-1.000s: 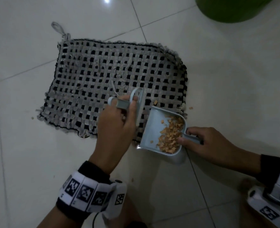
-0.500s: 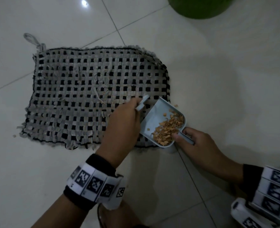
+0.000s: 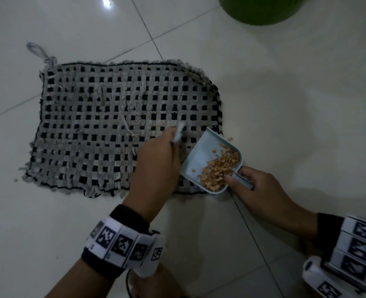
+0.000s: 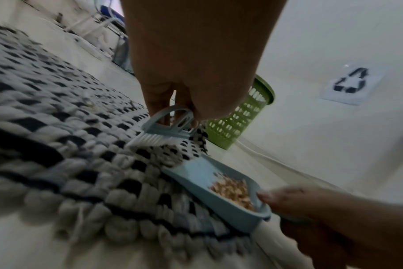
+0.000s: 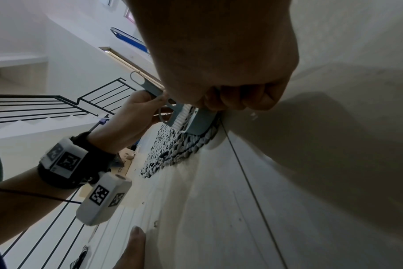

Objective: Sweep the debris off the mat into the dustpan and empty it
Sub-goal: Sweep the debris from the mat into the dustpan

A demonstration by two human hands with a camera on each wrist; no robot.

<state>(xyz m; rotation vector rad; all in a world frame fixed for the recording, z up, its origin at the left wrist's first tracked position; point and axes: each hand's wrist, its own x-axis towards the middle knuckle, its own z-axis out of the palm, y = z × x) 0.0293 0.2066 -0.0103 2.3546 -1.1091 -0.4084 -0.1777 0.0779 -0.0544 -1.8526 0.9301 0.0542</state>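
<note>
A grey and black woven mat point(image 3: 104, 125) lies flat on the tiled floor. My left hand point(image 3: 156, 160) grips a small light-blue brush point(image 4: 166, 131), its white bristles down on the mat's right part beside the dustpan mouth. My right hand point(image 3: 255, 186) holds the handle of a light-blue dustpan point(image 3: 199, 158), whose open edge rests on the mat's right edge. A heap of tan debris point(image 3: 218, 168) fills the pan's rear half. One crumb point(image 3: 230, 139) lies on the floor just beyond the pan. In the right wrist view the brush point(image 5: 175, 116) sits against the dustpan point(image 5: 200, 122).
A green slatted waste basket point(image 4: 239, 120) stands on the floor beyond the mat's far right corner, against a white wall with a recycling sign point(image 4: 350, 83). A stray crumb point(image 3: 16, 180) lies left of the mat. Stair railings point(image 5: 58, 102) show in the right wrist view.
The brush has swung from above the pan's mouth to the mat left of it. The dustpan tilted a little, its debris heap shifted toward the handle end. The head view has shifted.
</note>
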